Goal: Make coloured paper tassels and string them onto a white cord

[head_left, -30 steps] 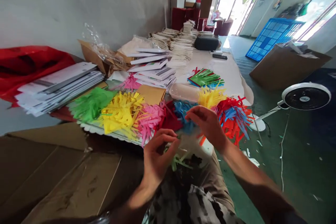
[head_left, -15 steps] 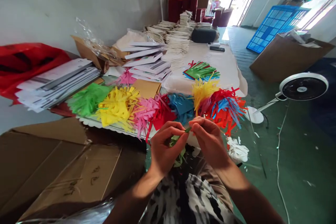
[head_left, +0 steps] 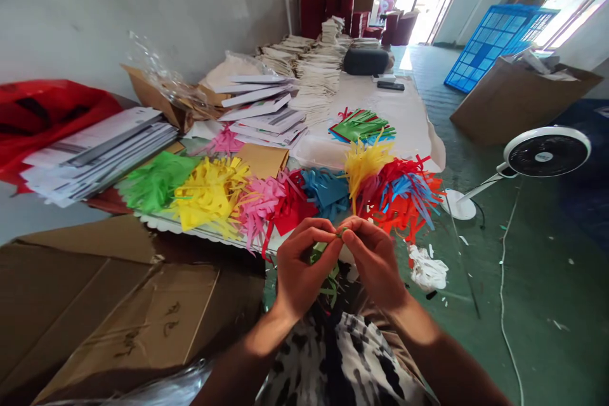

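Both hands meet just off the table's near edge, fingertips pinched together on a green tissue-paper tassel point(head_left: 330, 285). My left hand point(head_left: 307, 266) grips its twisted top from the left, and the cut strips hang down below the fingers. From the other side, my right hand point(head_left: 375, 260) pinches the same twisted end with thumb and forefinger. Beyond the hands lie fringed paper heaps: green point(head_left: 157, 181), yellow point(head_left: 209, 193), pink point(head_left: 259, 203), red point(head_left: 290, 203), blue point(head_left: 326, 190) and a mixed red, blue and orange one point(head_left: 404, 193).
Farther back is a layered fringed stack point(head_left: 364, 127). White printed packets point(head_left: 95, 152) lie at left, with pale bundles point(head_left: 316, 76) along the wall. A cardboard box point(head_left: 118, 311) stands at lower left; a white fan point(head_left: 542, 155) and its cord are on the right-hand floor.
My right hand has shifted slightly left and down, bringing its fingertips closer against the left ones at the tassel's twisted top. The whole view has moved a little.
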`<state>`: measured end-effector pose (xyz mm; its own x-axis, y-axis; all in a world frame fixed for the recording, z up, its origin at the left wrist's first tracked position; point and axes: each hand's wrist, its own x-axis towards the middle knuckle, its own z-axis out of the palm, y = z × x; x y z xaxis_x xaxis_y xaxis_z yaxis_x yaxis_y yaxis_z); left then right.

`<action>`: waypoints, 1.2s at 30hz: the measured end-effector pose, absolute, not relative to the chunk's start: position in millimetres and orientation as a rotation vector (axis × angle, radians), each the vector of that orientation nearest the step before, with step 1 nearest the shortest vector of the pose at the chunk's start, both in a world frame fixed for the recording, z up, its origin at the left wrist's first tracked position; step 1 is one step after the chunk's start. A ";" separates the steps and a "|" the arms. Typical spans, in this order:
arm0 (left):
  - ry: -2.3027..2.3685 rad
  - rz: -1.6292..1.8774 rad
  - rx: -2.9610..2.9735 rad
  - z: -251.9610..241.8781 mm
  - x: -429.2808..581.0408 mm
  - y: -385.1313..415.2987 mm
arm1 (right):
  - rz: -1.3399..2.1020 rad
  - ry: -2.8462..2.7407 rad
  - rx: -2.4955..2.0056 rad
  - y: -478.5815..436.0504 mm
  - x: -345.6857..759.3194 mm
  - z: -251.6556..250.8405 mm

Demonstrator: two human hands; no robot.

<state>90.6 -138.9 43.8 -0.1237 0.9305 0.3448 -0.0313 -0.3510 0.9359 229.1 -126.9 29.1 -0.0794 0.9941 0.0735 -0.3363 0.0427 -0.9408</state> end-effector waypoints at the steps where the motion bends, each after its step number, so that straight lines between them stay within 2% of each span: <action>1: 1.069 1.587 1.370 42.6 90.4 -138.6 | 1.389 -1.022 -0.864 -127.3 228.9 27.0; 13: 1.095 1.429 1.237 35.2 87.8 -136.9 | 1.423 -1.006 -0.911 -118.1 243.0 30.7; 24: 0.974 1.051 1.060 35.4 75.1 -129.7 | 1.737 -0.875 -0.861 -117.0 247.5 22.9; 30: 1.018 1.045 1.057 24.4 70.4 -135.4 | 1.414 -0.902 -0.938 -117.6 251.3 28.2; 36: 1.079 0.974 1.256 20.3 55.8 -138.4 | 1.254 -0.969 -1.027 -88.2 262.3 44.2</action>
<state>55.8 -138.4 20.3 0.2310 0.9695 -0.0821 0.0167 0.0804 0.9966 262.3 -88.2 44.2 0.0763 0.9970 0.0139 -0.2650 0.0337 -0.9637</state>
